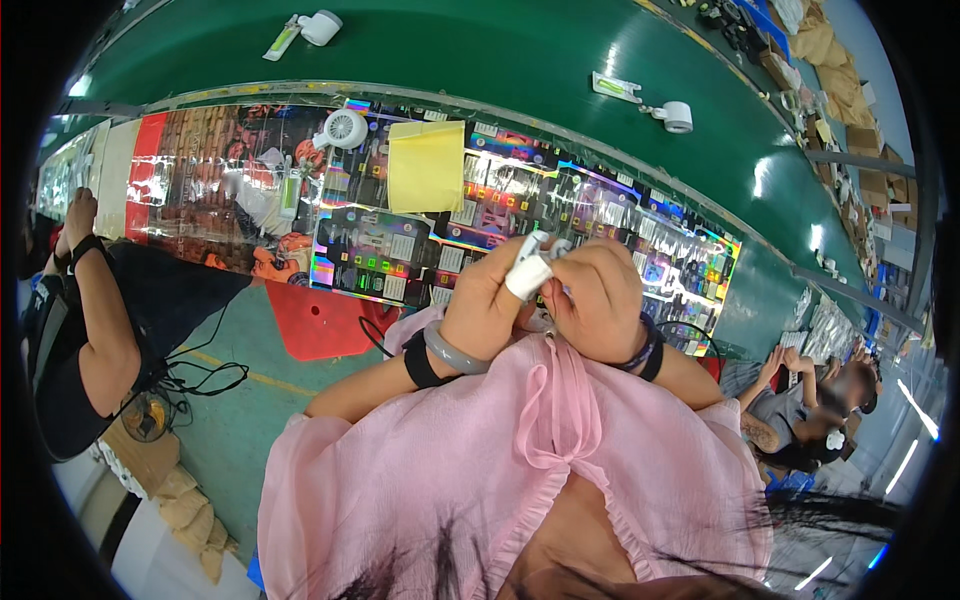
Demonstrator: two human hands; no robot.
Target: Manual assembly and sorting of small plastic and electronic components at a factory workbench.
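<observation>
Close in front of my chest, both hands are up over the near edge of the worktable. My left hand (478, 305) is closed on a small white plastic part (528, 276), which sticks up between thumb and fingers. My right hand (602, 300) is closed too, its curled fingers pressed against the right side of that part. The part's exact kind is hard to make out, as the fingers hide its lower end. Beyond my left hand, a yellow paper sheet (427, 168) lies on the table, and beside it rests a white handheld fan (343, 130).
Shiny printed sheets (385, 250) cover the worktable. Behind it runs a green conveyor belt (480, 50) carrying white fans (320, 28) and small green-white packets (615, 88). A red stool (312, 322) stands at left. Co-workers' arms (105, 320) show at left and far right.
</observation>
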